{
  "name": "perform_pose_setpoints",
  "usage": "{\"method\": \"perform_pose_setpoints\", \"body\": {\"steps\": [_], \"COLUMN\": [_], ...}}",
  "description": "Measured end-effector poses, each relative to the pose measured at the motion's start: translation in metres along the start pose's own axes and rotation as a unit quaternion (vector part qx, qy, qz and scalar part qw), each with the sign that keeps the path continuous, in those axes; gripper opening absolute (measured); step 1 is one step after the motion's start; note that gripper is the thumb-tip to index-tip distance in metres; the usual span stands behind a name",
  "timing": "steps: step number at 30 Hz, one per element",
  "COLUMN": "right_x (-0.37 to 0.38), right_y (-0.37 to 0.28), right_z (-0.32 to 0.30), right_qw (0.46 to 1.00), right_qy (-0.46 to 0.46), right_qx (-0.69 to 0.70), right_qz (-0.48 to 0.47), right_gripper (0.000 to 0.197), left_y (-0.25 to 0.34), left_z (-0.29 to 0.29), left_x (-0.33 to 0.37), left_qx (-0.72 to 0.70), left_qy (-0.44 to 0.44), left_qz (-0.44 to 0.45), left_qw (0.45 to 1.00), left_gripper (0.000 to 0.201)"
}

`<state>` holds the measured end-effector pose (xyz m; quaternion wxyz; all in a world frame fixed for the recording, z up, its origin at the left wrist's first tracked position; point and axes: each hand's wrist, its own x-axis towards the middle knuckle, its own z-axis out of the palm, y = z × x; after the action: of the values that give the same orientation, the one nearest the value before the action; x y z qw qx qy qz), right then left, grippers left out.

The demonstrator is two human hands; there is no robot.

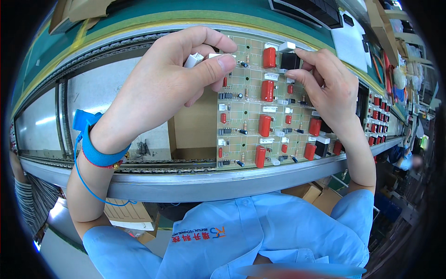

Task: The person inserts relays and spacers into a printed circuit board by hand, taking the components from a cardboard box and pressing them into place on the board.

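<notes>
The right hand [332,83] is pinched nearly closed, thumb and forefinger at opposite ends of a black block [290,61] near one o'clock on the board [234,114], its other fingers curled in behind. Whether the block is seated or only steadied there, I can't tell from here. The left hand [174,72], over toward ten o'clock, is half curled around at least one white part [194,59]; its thumb and forefinger tips are close, with a small gap between them, and what else the palm hides I can't say. That block looks stiff and light, with smooth, perhaps slightly slippery faces; I'd take it by its two ends, just as the fingers do, keeping off its underside, where any legs would probably bend easily. The white part looks like hard, light plastic, small enough to slip, so best nipped by its sides. The board seems thin and rigid, fragile under a hard push, better handled by its edges than by the red capacitors [264,125] standing in columns on it. Another black block [321,148] sits near four o'clock, and the metal rail [195,184] runs along the six o'clock side.
</notes>
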<state>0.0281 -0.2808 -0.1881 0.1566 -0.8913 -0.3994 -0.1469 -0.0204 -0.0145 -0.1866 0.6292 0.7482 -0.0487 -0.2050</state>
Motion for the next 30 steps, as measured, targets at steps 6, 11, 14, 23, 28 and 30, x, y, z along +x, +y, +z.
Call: {"method": "perform_pose_setpoints", "body": {"steps": [6, 11, 14, 23, 28, 30], "right_x": [0.001, 0.0, 0.001, -0.057, -0.066, -0.056], "right_y": [0.001, 0.004, 0.058, 0.212, 0.239, 0.22], "right_z": [-0.002, -0.024, -0.045, -0.049, -0.045, -0.046], "right_qw": [0.988, 0.989, 0.982, 0.963, 0.966, 0.975], "right_qy": [0.037, 0.015, 0.103, 0.055, 0.068, 0.144], "right_qx": [-0.115, -0.136, -0.156, -0.142, -0.142, -0.109], "right_qz": [-0.093, -0.058, 0.009, 0.222, 0.206, 0.13], "right_gripper": [0.031, 0.034, 0.031, 0.033, 0.033, 0.026], "left_y": [-0.001, -0.001, 0.006, 0.018, 0.031, 0.032], "left_z": [0.0, -0.002, 0.004, 0.01, 0.016, 0.024], "left_x": [0.004, 0.002, 0.0, 0.005, 0.01, 0.015], "left_qx": [0.015, -0.027, -0.068, -0.056, -0.032, 0.027], "left_qy": [-0.015, -0.009, 0.033, 0.04, 0.043, 0.044], "left_qz": [0.011, 0.02, 0.002, -0.029, -0.066, 0.003], "left_qw": [1.0, 0.999, 0.997, 0.997, 0.996, 0.999], "left_gripper": [0.031, 0.028, 0.026, 0.022, 0.021, 0.024]}}
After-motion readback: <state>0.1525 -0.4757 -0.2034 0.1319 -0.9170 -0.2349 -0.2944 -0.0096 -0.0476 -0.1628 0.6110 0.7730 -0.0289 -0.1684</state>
